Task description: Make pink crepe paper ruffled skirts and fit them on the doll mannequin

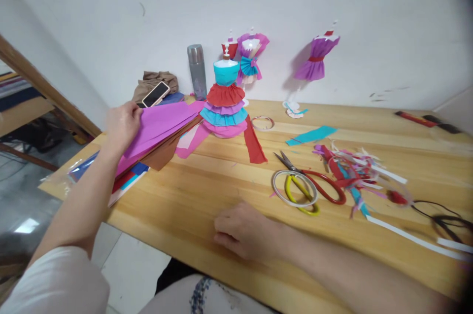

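Pinching the near-left part of the purple sheets point(158, 126), the left hand point(123, 124) has its grip closed, thumb against fingers. The sheets lie at the left of the table point(185, 205), over brown sheets point(160, 154), their far end beside the layered dress point(226, 92). Near the middle, the right hand point(246, 230) rests loosely curled; whether it holds anything cannot be told. To its right are scissors point(293, 168) under a pale ring point(275, 191) and a heap of scraps point(340, 166).

Handling such thin, loose layers well calls for a light pinch close to the edge, raising them evenly so they neither crease nor drag on the dress's skirt.

The left fingertips are partly hidden, so how many layers they hold is unclear. The right palm is out of sight, both hands are blurred, and the dark cord point(445, 223) is cut off at the right edge.
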`<action>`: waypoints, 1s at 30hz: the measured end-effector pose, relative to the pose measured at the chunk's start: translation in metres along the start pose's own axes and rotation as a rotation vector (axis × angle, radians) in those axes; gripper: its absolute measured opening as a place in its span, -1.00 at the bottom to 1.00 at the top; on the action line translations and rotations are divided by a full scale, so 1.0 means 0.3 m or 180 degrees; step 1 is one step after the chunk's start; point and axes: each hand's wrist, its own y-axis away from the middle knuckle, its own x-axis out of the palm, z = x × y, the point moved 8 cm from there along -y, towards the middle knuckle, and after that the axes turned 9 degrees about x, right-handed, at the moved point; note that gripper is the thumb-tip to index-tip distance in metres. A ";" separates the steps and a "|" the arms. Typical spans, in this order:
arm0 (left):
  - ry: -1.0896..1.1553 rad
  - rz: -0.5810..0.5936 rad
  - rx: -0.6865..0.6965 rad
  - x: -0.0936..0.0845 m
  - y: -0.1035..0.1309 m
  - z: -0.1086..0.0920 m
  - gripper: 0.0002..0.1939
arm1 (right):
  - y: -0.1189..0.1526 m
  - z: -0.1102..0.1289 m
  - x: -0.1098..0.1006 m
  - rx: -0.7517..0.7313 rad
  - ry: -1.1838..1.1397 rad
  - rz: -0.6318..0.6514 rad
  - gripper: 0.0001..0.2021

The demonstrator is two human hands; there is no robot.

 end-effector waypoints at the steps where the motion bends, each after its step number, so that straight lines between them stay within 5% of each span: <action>1: -0.0029 0.0066 -0.0009 0.014 -0.001 0.008 -0.64 | 0.000 -0.001 0.001 0.0002 -0.0013 -0.0009 -0.77; 7: -0.0025 0.0532 -0.0018 0.078 -0.014 0.040 -0.63 | 0.000 -0.006 0.006 0.0028 -0.0009 0.0013 -0.75; 11: 0.0038 0.0698 0.0130 0.054 0.000 0.011 -0.62 | 0.001 -0.002 0.000 -0.0001 -0.0010 -0.0007 -0.77; 16: -0.0489 -0.0299 0.0289 -0.104 -0.003 -0.019 -0.63 | 0.002 -0.009 0.006 0.0028 -0.0046 -0.0069 -0.75; 19: -0.1033 -0.0618 0.0625 -0.125 -0.015 -0.053 -0.55 | 0.002 -0.018 0.020 -0.0031 -0.0108 -0.0183 -0.75; 21: -0.1221 -0.0622 0.1007 -0.089 -0.020 -0.084 -0.57 | 0.003 -0.020 0.023 -0.0101 -0.0144 -0.0314 -0.76; 24: -0.1291 -0.0128 0.1932 0.039 -0.005 -0.145 -0.61 | 0.006 -0.017 0.018 -0.0187 -0.0213 -0.0447 -0.75; 30: -0.1062 0.0735 0.2272 0.248 -0.005 -0.134 -0.72 | 0.005 -0.017 0.019 -0.0132 -0.0198 -0.0376 -0.75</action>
